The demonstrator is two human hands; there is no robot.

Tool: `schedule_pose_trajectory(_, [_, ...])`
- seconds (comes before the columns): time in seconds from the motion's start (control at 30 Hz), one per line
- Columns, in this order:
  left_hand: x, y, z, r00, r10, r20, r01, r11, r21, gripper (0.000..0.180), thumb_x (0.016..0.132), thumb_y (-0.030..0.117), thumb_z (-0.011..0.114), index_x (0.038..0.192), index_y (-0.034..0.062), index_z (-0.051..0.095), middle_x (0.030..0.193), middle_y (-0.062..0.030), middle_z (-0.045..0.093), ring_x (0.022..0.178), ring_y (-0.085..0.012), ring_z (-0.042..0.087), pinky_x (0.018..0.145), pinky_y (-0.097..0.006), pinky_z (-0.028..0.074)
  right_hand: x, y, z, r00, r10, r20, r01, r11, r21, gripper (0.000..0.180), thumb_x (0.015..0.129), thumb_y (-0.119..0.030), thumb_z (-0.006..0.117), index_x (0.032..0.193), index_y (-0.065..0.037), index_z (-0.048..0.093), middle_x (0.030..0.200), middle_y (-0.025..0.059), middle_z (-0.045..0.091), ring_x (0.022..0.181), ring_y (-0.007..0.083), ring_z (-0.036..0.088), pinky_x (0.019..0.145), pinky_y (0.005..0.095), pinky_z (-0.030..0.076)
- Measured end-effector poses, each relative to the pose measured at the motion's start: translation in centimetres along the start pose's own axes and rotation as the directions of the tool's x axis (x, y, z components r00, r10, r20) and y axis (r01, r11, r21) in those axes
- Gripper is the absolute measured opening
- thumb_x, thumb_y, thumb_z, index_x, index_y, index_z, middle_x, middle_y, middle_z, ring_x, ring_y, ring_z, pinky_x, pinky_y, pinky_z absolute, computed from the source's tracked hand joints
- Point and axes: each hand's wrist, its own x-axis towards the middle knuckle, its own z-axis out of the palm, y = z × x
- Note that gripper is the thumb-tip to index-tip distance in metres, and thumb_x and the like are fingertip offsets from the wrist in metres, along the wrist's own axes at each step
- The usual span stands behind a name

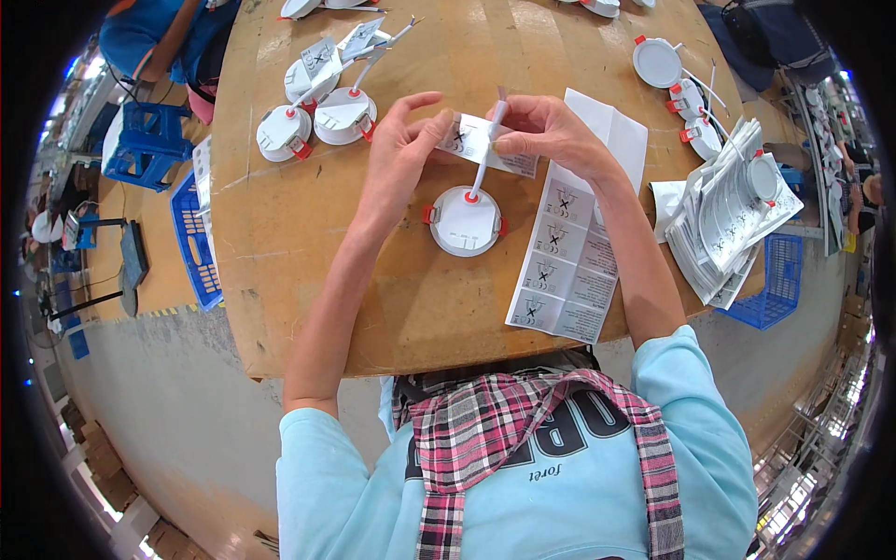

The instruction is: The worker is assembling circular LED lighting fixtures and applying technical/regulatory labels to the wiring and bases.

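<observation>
A round white LED downlight [464,229] with red-tipped spring clips lies on the table in front of me, back side up. Its white cable [481,175] rises toward my hands. A white printed sticker label [464,138] stretches behind the cable. My left hand [403,154] pinches the label's left end between thumb and fingers. My right hand [551,135] is closed near the cable's upper end, its thumb and fingers pinching cable and label together; the exact contact is partly hidden. Beside my right forearm lies a sheet of printed labels [565,266], part of it bare backing.
Several downlights [283,133] with labelled cables sit at the left. More downlights [658,63] line the right side, above a thick stack of label sheets [714,219]. Blue baskets [194,245] flank the table. At the upper left a person in blue [140,37] is near a blue stool [147,140].
</observation>
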Motion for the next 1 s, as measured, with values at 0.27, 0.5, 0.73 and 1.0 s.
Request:
schedule_pose_trajectory(0.27, [-4.8,-0.8,1.9,0.969,0.094,-0.227,-0.041,0.973,0.227,0.036,0.089,0.02,0.061,0.116,-0.0019,0.053,0.104,-0.0109,0.059,0.09,-0.0156,0.057,0.084,-0.03,0.044,-0.3,0.3,-0.4,0.999,0.03,-0.043,-0.028,0.999,0.038,0.03,0.076,-0.023,0.076,0.098,-0.006,0.064,0.091,0.0007,0.065,0.088,0.0079,0.06,0.08,0.0224,0.046])
schedule_pose_trajectory(0.5, [-4.7,-1.7,3.0,0.926,0.375,0.041,-0.316,0.713,0.626,0.014,0.081,0.013,0.068,0.087,0.0006,0.068,0.091,-0.0079,0.065,0.084,-0.0194,0.058,0.08,-0.033,0.044,-0.4,0.0,-0.2,1.0,0.0,-0.006,0.001,0.998,0.066,0.028,0.078,-0.022,0.074,0.1,-0.007,0.064,0.09,-0.0001,0.064,0.087,0.0078,0.059,0.08,0.0239,0.045])
schedule_pose_trajectory(0.73, [-5.1,-1.8,3.6,0.93,0.363,-0.065,-0.254,0.758,0.601,0.013,0.08,0.012,0.069,0.085,0.0002,0.069,0.086,-0.0091,0.066,0.083,-0.0199,0.058,0.077,-0.032,0.045,-0.5,-1.7,0.6,0.989,-0.105,-0.101,0.095,0.991,-0.096,0.021,0.084,-0.023,0.068,0.095,-0.004,0.065,0.094,-0.0032,0.056,0.087,0.007,0.053,0.079,0.0242,0.041])
schedule_pose_trajectory(1.0, [-5.0,-1.1,3.3,0.992,0.071,-0.101,-0.046,0.973,0.226,0.026,0.09,0.016,0.056,0.108,-0.0012,0.063,0.102,-0.0091,0.064,0.093,-0.0174,0.059,0.084,-0.03,0.046,-1.5,-3.5,1.2,0.947,-0.036,-0.319,-0.061,0.955,-0.289,0.019,0.081,-0.023,0.07,0.083,-0.004,0.07,0.053,-0.0084,0.039,0.053,0.0035,0.03,0.05,0.0223,0.025])
